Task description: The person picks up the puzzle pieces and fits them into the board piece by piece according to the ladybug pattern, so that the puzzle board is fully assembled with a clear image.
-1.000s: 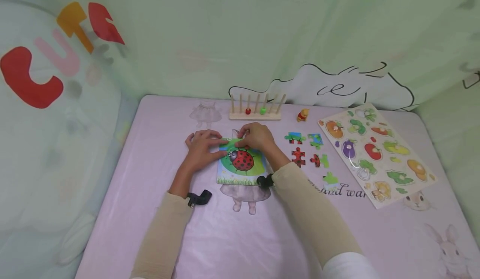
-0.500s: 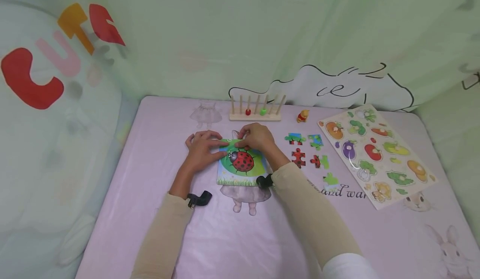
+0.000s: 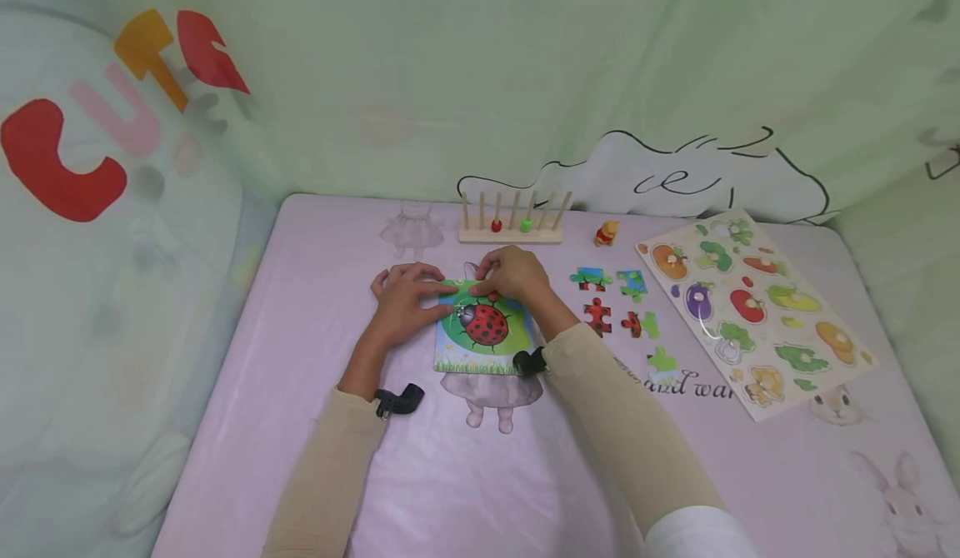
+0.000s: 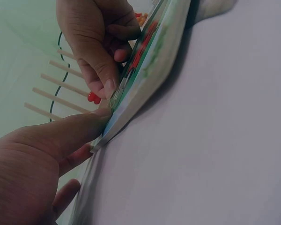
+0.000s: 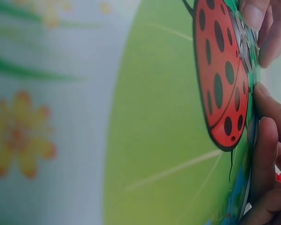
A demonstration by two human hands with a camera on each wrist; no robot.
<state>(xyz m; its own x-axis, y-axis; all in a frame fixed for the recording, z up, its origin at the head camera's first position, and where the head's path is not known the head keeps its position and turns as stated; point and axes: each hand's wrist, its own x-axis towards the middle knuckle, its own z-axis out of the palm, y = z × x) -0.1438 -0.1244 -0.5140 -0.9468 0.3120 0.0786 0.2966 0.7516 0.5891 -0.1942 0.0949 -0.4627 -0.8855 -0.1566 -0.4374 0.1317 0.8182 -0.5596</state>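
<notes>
Where left hand (image 3: 406,300) grips its corner, ladybird board (image 3: 483,329), partly under right hand (image 3: 517,274)

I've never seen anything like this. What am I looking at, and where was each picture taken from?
There is no machine here, just a person's bare hands. The wide picture comes from a camera on the head, looking down; the two close ones come from cameras on the left and right wrists.

On the pink table lie loose puzzle pieces, a vegetable board, a peg rack and a small figure.

The left hand grips the far left corner of a ladybug board, and the right hand grips its far edge. Whether the right fingers also pinch a loose piece, I can't tell.
</notes>
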